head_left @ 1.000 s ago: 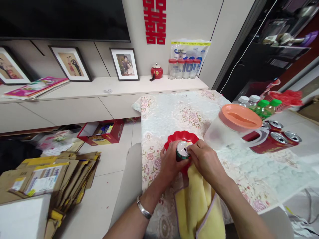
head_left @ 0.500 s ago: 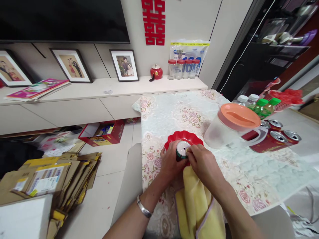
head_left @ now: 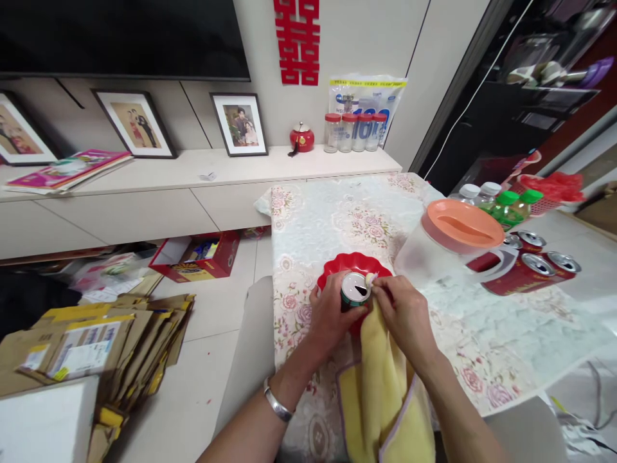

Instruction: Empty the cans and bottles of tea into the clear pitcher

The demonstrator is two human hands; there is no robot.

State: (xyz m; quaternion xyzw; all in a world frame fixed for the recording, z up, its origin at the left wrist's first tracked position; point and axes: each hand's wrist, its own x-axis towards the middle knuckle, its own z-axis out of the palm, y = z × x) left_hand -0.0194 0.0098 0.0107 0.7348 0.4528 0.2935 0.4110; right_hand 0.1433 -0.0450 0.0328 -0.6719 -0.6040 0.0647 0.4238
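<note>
My left hand (head_left: 332, 312) is wrapped around a drink can (head_left: 355, 287) with a silver top and a dark green side. The can's mouth shows as a dark opening, and it is held over a red scalloped dish (head_left: 355, 259). Just right of the can's rim, my right hand (head_left: 399, 312) pinches a pale, twisted tip that looks like the corner of the yellow cloth (head_left: 385, 392). The cloth has purple edging and hangs down from the dish toward my lap. My hands hide part of the dish.
Right of the dish stands a frosted pitcher (head_left: 434, 251) with an orange lid. Beyond it are red cans (head_left: 525, 273), bottles with green caps (head_left: 507, 204) and a red mesh basket (head_left: 544, 196). A flowered tablecloth (head_left: 328, 212) covers the table. Flattened cardboard (head_left: 110, 341) lies at left.
My right hand has drawn back slightly to the right from the can's top with the pale cloth tip. More of the can's dark opening shows, and my left hand stays around the can.
</note>
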